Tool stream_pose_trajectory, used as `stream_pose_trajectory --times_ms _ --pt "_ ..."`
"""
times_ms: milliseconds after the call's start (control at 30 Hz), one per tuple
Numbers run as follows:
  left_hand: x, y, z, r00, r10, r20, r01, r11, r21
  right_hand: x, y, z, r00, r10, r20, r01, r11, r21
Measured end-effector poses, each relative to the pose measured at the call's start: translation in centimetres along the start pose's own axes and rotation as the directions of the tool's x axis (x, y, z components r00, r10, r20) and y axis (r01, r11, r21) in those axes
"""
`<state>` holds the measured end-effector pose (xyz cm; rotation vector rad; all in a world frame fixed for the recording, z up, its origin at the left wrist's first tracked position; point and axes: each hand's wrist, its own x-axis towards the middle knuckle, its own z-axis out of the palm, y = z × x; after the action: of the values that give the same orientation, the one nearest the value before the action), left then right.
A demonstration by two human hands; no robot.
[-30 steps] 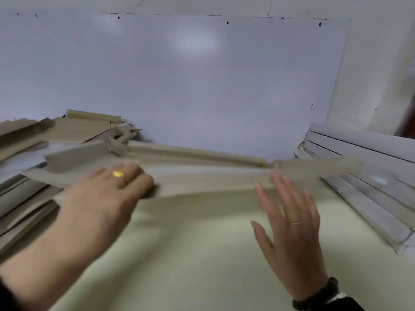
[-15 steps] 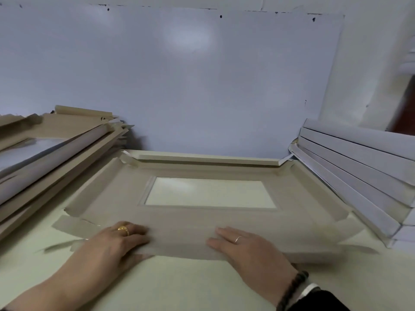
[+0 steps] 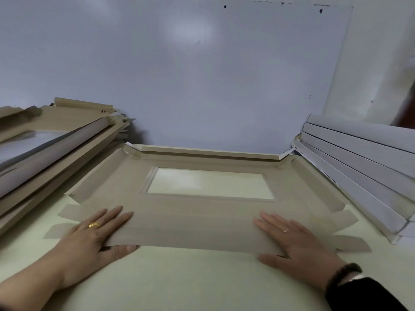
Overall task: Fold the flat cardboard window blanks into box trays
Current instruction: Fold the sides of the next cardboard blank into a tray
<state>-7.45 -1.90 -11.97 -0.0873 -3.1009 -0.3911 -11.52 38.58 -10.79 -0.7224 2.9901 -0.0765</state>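
A cardboard blank (image 3: pixel 202 221) lies flat on the worktop (image 3: pixel 190 281), left hand (image 3: pixel 89 236) and right hand (image 3: pixel 298 241) spread flat along its near flap — folding barely begun, only the far flap raised.

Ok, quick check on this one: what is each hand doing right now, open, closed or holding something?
Left hand: open, fingers flat on the cardboard blank, thumb below its near edge.
Right hand: open, fingers flat on the blank.
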Motion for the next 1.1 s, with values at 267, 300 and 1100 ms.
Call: stream_pose_trajectory --times_ms 267,300,1100 --pt "0.0 -4.5 -0.4 0.981 0.067 -0.179 -0.107 0.969 -0.224 -3.3 4.4 -0.8 0.983 0.14 -0.12 -0.107 0.962 0.25" --pt "-0.2 -4.7 -0.5 0.975 0.051 -0.218 -0.115 0.949 -0.292 -3.6 4.5 -1.0 0.965 0.193 -0.175 -0.123 0.931 0.345" --pt "-1.5 -0.7 -1.8 0.888 0.005 -0.46 0.12 0.963 0.242 -2.5 3.0 -1.5 0.808 0.368 -0.46 -0.409 0.912 0.012"
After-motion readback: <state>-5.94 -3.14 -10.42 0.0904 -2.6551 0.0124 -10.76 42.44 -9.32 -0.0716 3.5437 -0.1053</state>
